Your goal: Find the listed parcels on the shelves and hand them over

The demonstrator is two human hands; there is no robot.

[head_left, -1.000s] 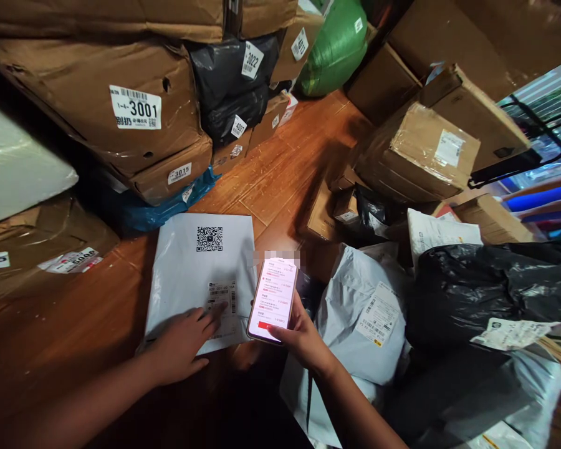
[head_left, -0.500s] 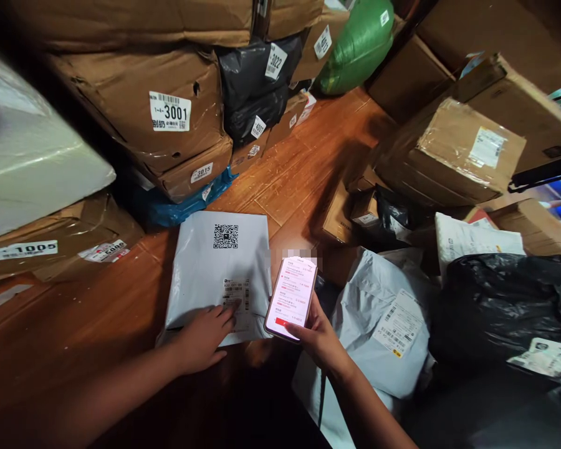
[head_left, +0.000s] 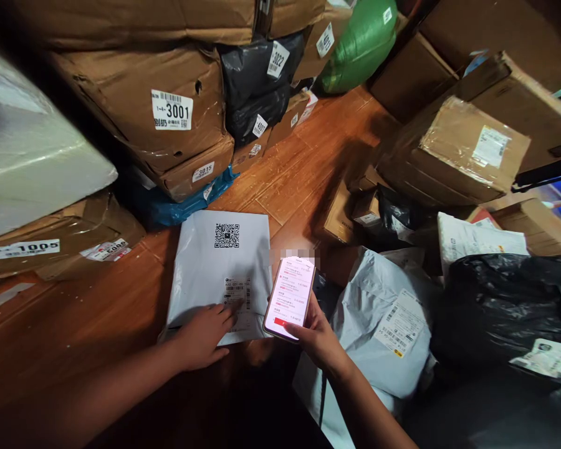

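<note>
Head view: cartons point(head_left: 140, 93) flank right hand point(head_left: 321, 342) gripping phone point(head_left: 290, 293), left hand point(head_left: 206, 337) flat on mailer point(head_left: 196, 268).

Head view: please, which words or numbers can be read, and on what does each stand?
"1-4-3001": large box
"别扔": large box
"3015": box underneath
"3022": black bag
"4007": black plastic beneath
"4013": smaller box beside black bag
"1005": bottom-left box
Too small or blurred: print on phone, white parcel, grey bag, other labels.

Lit phone point(head_left: 288, 297), white parcel point(head_left: 196, 271) (flat)
</note>
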